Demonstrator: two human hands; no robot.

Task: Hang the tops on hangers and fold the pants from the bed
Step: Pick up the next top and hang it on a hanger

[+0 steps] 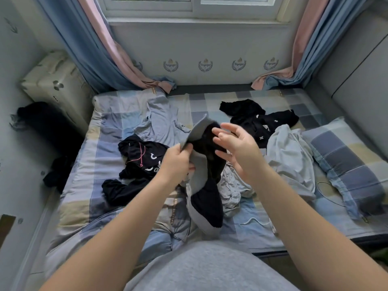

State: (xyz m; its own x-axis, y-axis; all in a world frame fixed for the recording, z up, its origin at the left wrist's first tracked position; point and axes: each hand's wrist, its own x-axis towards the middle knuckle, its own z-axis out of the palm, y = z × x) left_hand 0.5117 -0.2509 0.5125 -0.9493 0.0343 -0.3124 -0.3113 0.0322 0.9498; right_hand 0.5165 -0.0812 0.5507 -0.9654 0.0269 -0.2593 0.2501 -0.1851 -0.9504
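Black-and-grey fabric garment (pixel 210 196) hangs above the checked bed (pixel 109 127), gripped by the left hand (pixel 180 158); the right hand (pixel 237 150) hovers open at three o'clock. The black printed top (pixel 142 158) at nine o'clock lies crumpled: barely begun, I judge.

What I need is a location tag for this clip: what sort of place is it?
Most likely a bedroom in a home: a bed strewn with clothes, a checked pillow on it, and curtains drawn back beside a window.
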